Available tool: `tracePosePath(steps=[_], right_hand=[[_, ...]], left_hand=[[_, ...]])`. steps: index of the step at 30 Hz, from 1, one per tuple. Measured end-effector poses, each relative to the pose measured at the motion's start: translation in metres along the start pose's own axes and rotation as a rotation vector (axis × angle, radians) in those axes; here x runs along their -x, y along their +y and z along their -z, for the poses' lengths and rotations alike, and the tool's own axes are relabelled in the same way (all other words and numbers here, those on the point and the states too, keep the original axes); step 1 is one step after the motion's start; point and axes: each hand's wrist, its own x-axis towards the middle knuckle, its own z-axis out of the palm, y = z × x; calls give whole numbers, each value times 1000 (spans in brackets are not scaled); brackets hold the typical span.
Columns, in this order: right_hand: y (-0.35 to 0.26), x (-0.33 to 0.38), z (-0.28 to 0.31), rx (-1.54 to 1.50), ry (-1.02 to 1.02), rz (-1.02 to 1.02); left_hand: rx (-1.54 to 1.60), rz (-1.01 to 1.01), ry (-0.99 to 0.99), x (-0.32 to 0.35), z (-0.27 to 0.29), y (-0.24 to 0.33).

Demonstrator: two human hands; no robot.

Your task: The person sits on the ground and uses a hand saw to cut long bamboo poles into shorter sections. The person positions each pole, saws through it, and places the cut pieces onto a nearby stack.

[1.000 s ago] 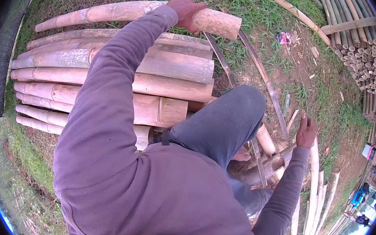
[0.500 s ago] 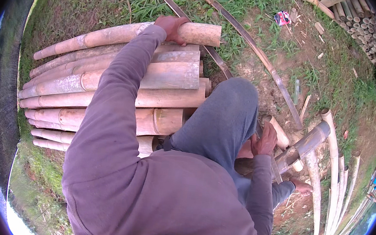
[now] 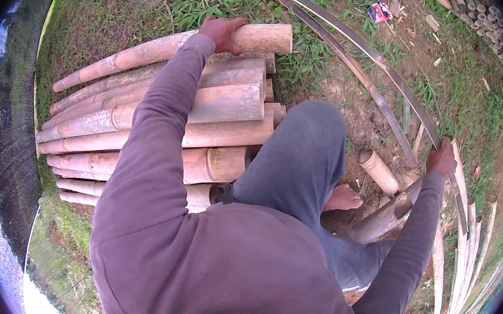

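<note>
The left hand is at 11 o'clock. It has a wide grip, curled over the top of a long, round, tan bamboo pole. The hand is near the pole's cut end, which points to 12 o'clock. The other end of the pole points to 10 o'clock. Just below it, toward 9 o'clock, lies a pile of thick, round, pinkish-tan bamboo poles.

The right hand is out at 3 o'clock. It has a narrow grip, closed on a long, thin, brown bamboo strip. The strip bends from 12 o'clock down to the hand, and a bit sticks out past it toward 4 o'clock. A second long, flat, brown bamboo strip lies on the ground just beside it, on the side nearer the middle.

A knee in grey-blue cloth pants is bent near the middle. A bare foot is between 3 and 4 o'clock. Near it are a short, round, tan bamboo tube and a thick, grey-brown bamboo piece. Long, pale bamboo sticks lie at 4 o'clock. A small red and white packet sits on the ground at 1 o'clock.
</note>
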Motion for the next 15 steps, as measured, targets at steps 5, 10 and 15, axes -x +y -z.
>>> tracePosePath(steps=[5, 10, 15], right_hand=[[65, -4, 27, 11, 5, -78], [47, 51, 15, -42, -31, -94], [34, 81, 3, -180, 45, -46]], left_hand=[[1, 80, -131, -35, -35, -8], [-44, 171, -248, -66, -14, 46], [-243, -523, 73, -105, -50, 88]])
